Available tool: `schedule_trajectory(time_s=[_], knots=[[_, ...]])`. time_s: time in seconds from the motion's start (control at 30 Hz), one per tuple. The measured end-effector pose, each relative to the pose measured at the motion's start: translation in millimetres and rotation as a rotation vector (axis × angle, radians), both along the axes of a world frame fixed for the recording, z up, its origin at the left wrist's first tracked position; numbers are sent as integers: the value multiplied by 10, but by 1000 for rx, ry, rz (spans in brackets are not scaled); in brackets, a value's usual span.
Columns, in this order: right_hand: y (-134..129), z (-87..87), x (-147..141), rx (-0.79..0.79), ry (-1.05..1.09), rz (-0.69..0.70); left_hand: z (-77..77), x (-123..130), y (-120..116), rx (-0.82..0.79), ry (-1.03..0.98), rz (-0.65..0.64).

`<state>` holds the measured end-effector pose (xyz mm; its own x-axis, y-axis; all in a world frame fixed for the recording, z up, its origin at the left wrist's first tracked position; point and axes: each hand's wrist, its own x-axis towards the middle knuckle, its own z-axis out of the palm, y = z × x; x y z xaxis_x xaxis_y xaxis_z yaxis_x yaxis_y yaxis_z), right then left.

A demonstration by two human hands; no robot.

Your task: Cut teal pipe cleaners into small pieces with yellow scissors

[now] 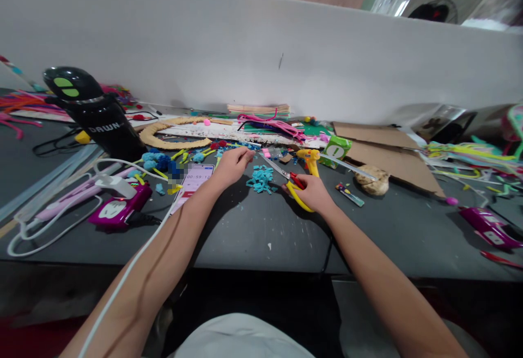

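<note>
Scissors (281,171) with red and yellow handles are gripped in my right hand (314,192), their blades pointing up and left over the table. My left hand (235,166) is closed in a pinch just left of the blade tips. Whatever lies between its fingertips is too small to make out. Beneath the blades, between my two hands, sits a loose pile of small blue cut strips (261,179). A phone (198,175) with a running timer on its screen lies beside my left forearm.
A black bottle (104,123) and a purple power strip (122,205) with white cables stand left. Behind are a braided ring (157,132) and pink pipe cleaners (269,123). To the right are a yellow glue gun (310,156), a green box (337,148) and cardboard (392,162).
</note>
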<state>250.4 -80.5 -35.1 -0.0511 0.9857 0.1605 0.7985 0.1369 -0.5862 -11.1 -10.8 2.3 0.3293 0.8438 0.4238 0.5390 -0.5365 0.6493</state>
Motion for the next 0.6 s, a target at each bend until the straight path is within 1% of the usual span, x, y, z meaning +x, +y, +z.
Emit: schedule_trajectory(time_s=[0.37,0.6], knots=[[-4,-6,7,-19,15,26,-17,-6,7,-4,-29,-2],[-12,6,1,-2,2,22,-17,-5,12,-8,-11,-4]])
